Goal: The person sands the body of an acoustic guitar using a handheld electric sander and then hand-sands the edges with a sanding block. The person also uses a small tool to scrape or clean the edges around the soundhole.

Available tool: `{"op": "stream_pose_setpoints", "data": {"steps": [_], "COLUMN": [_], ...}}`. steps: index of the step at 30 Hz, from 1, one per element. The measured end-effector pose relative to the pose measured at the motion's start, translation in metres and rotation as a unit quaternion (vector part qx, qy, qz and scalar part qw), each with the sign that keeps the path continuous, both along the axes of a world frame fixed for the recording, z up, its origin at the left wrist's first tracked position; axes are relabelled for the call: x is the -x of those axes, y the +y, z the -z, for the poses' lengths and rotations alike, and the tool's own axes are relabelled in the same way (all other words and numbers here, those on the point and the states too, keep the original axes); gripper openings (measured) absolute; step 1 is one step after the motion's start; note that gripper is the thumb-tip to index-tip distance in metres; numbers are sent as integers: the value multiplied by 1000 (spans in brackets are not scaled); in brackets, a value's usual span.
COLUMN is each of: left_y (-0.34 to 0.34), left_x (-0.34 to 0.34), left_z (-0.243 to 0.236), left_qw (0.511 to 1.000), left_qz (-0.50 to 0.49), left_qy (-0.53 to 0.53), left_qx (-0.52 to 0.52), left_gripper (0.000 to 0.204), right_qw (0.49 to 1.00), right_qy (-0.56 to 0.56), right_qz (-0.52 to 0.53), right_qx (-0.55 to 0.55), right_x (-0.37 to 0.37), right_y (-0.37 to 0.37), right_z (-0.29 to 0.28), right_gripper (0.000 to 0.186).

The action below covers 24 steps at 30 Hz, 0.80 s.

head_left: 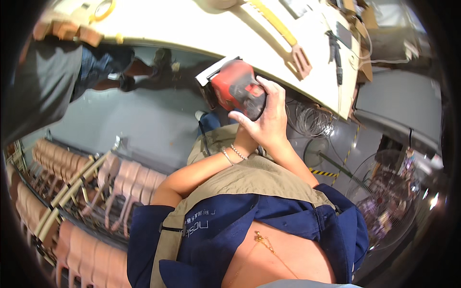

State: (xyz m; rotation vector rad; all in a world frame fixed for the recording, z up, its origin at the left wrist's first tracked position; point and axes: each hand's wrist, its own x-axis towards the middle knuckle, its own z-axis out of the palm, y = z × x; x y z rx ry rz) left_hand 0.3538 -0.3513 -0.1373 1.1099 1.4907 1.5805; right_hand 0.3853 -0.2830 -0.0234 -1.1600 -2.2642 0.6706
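Observation:
A red and black power sander (237,89) with a pale pad sits in my right hand (269,115), whose thumb and fingers curl round its body. My left hand (247,139) is mostly behind my right hand and the sander, its fingers hidden; bracelets circle that wrist. Beyond the sander, a wooden guitar neck (271,21) with a yellow strip and slotted pinkish headstock lies on the pale workbench (216,33).
At the left stands another person's grey-clad body (48,86). Racks of pinkish guitar necks (86,240) fill the lower left. Coiled cable (312,120) lies below the bench's right end. A fan (374,201) stands right. A tape roll (103,8) rests on the bench.

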Motion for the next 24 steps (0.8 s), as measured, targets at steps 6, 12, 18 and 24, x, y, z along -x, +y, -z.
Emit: {"op": "stream_pose_setpoints", "data": {"steps": [6,12,18,24], "left_y": [37,81,182,277], "left_x": [8,50,108,116], "left_z": [-54,-124,-113,-51], "left_qw": [928,766,893,763], "left_qz": [361,621,333,311], "left_qy": [85,134,303,566], "left_qx": [-21,-98,13,-20], "left_gripper": [52,55,62,81], "right_qw": [983,811,670,593], "right_qy": [115,547,610,755], "right_qz": [112,176,360,105], "right_qx": [-91,107,222,259], "right_x": [-72,-184,-175,-201], "right_y": [30,69,128,185], "right_z": [-26,-19,-14,22], "right_gripper": [66,71,63,56]}}
